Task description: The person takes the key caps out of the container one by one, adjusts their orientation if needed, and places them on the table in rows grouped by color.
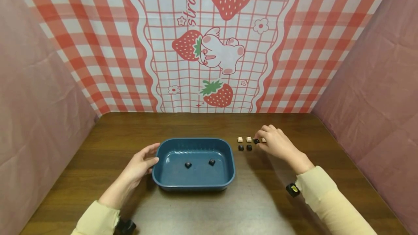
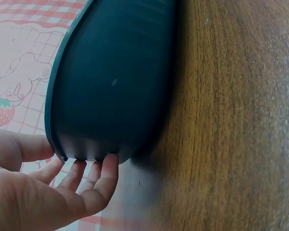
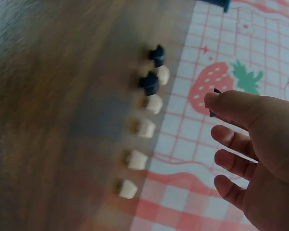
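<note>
A blue plastic bin [image 1: 183,189] stands on the wooden table, with two black keycaps [image 1: 188,164] lying apart on its floor. My left hand [image 1: 138,165] is at the bin's left end; in the left wrist view its fingertips [image 2: 111,161] touch the outer wall, while the thumb is by the rim. To the right of the bin my right hand [image 1: 275,143] pinches a black keycap [image 3: 213,107] between thumb and forefinger, raised off the table. Below it are a row of white keycaps [image 3: 145,128], partly hidden by the hand in the head view, and two black keycaps [image 3: 149,83].
Behind the wooden table [image 1: 124,130] hangs a red checked cloth [image 1: 104,46] with strawberry prints. Pink cloth walls [image 1: 375,82] close off both sides. A black wrist device [image 1: 292,189] sits by the right cuff.
</note>
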